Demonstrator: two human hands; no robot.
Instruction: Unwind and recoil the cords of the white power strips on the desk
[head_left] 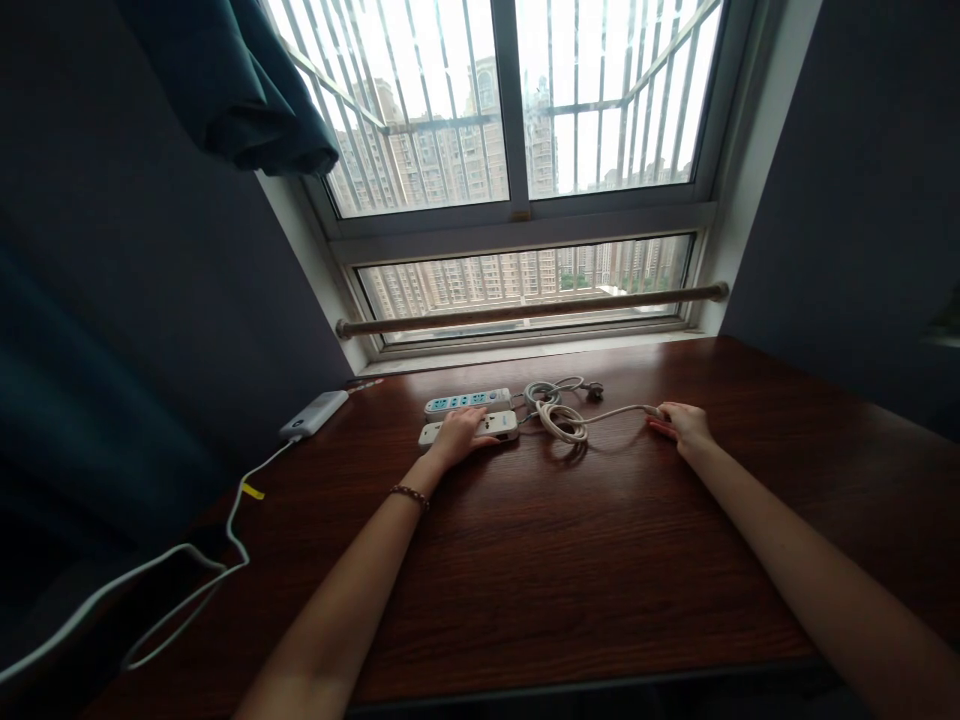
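Note:
My left hand [461, 435] lies over the nearer white power strip [506, 424], its fingers across the top and the thumb along the near edge. Just behind sits a second power strip [457, 402] with blue socket faces. To the right, my right hand [684, 422] is closed round the plug end of a pale power cord [619, 411]; the plug itself is mostly hidden by the fingers. That cord runs back to a loose coil [561, 422] beside the strips. A greyer coiled cord [541, 394] rests behind it, ending in a dark plug [594, 391].
All of this rests on a dark reddish wooden table [570, 580]. At the left edge a white box-shaped device [315, 415] has a white cable [238, 510] trailing off toward me. A horizontal rail [540, 311] crosses the window behind, and a blue curtain [255, 110] hangs at upper left.

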